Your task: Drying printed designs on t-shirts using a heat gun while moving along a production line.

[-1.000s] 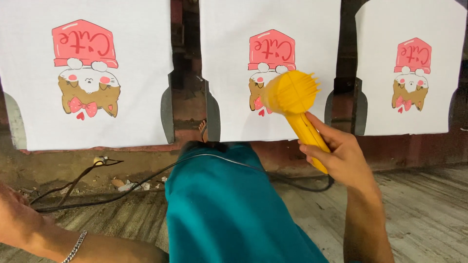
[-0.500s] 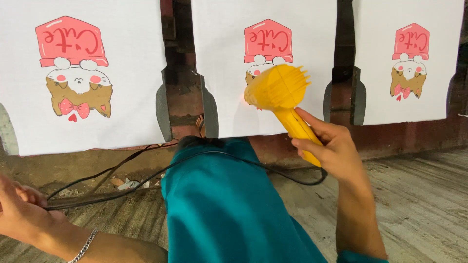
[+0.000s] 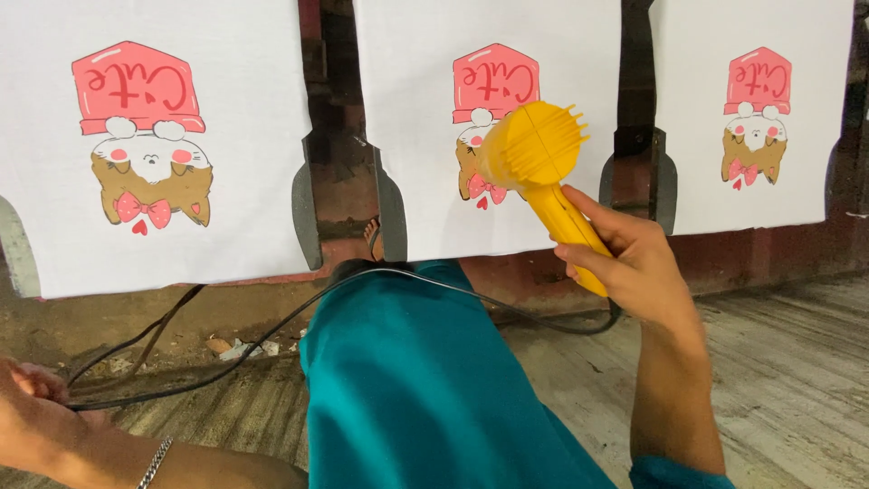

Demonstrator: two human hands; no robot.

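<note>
The right hand [image 3: 638, 263] is clamped on the handle of a yellow plastic hair dryer [image 3: 543, 177] — its long axis tilts up-left, nozzle close to the middle white printed shirt [image 3: 489, 118]. The left hand [image 3: 32, 403] rests far left on the floor by the black cord [image 3: 272, 330], its grip unclear.

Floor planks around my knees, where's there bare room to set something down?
Bare planks lie right of the right hand holding the yellow dryer, below the right-most printed shirt. Left of the teal-clad leg it is crowded: black cables, scraps, and the left hand.
</note>
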